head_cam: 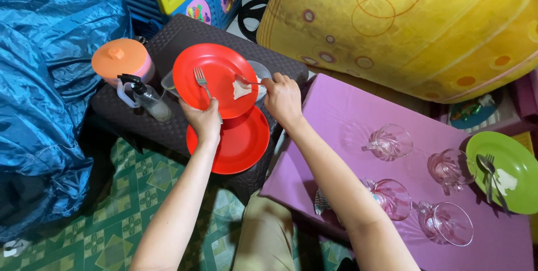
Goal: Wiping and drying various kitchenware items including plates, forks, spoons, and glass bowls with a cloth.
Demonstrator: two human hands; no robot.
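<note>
Home: floral mattress, patterned floor

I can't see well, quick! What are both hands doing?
Left hand: closed, holding the red plate and a fork.
Right hand: closed, holding a spoon.

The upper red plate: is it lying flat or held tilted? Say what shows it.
Tilted. The left hand lifts the upper red plate by its near rim above the lower plate, pinning a fork against it.
</note>
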